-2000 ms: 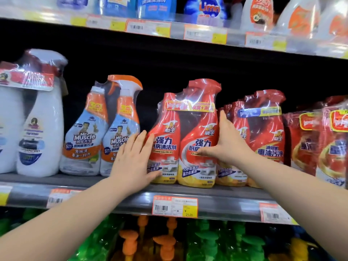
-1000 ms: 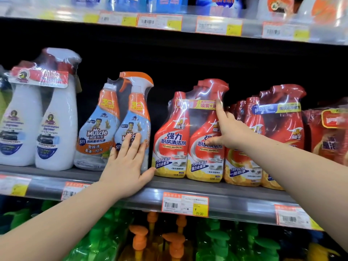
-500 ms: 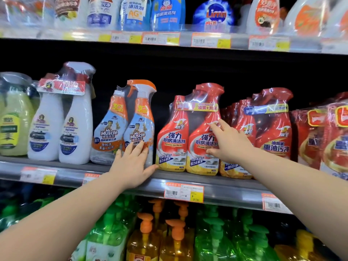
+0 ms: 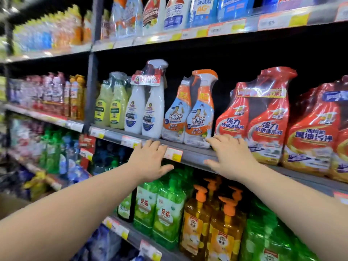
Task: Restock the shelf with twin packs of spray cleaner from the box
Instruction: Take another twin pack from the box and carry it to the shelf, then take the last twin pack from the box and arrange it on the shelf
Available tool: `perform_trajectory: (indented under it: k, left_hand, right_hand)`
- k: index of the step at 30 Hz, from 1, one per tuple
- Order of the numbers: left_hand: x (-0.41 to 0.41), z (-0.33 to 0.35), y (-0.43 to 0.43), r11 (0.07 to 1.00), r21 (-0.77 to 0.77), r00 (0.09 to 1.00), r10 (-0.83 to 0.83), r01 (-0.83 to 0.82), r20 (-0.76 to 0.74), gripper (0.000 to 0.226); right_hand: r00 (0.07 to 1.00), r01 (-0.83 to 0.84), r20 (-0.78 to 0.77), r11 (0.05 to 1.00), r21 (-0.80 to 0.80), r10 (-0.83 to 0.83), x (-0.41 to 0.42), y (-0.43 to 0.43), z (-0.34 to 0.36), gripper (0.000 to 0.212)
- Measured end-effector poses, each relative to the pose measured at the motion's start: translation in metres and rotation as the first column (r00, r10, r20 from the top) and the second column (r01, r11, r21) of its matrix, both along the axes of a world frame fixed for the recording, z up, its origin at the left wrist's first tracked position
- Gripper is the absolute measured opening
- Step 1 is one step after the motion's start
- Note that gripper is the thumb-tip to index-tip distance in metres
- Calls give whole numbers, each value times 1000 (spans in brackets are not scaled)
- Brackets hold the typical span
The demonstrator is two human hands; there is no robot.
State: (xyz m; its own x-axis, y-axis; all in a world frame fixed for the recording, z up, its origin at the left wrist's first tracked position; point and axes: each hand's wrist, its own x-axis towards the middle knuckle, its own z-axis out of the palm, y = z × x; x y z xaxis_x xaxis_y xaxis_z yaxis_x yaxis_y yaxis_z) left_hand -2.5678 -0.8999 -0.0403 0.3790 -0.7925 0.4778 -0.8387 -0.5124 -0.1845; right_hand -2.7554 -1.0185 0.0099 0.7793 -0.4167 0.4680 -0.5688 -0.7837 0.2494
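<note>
A red twin pack of spray cleaner stands upright on the middle shelf, wrapped in clear film. Left of it stands an orange-and-blue Mr Muscle twin pack. My right hand hovers at the shelf's front edge, just below the gap between these two packs, fingers spread and holding nothing. My left hand is in front of the shelf edge further left, below the Mr Muscle pack, also empty with fingers apart. The box is not in view.
More red twin packs fill the shelf to the right. A white twin pack and yellow-green bottles stand to the left. Green and orange pump bottles crowd the shelf below. Bottles line the top shelf.
Both hands have come off the packs and dropped to the shelf's front edge. The view has swung left, so the packs now sit further right.
</note>
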Motion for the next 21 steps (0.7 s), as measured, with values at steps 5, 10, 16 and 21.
perform_trajectory:
  k: [5,10,16,21]
  left_hand:
    - [22,-27,52,988,105,992,116,-109,-57,75]
    - [50,-44,118,973,136,974,202,-187,-106,76]
    - [101,-71,218,961,127,959,261,-247,-111,77]
    - [159,-94,341,926,202,932,345,-319,-112,78]
  right_hand:
    - [993,-97,-62,991,91,103,36,33,-38,71]
    - [982,-150,-95,976,158,166,76,75,-57,70]
    - [970,-187,-119,962,197,213,145,153,-81,68]
    - [951,-235,-143,942,238,273,230,246,-107,72]
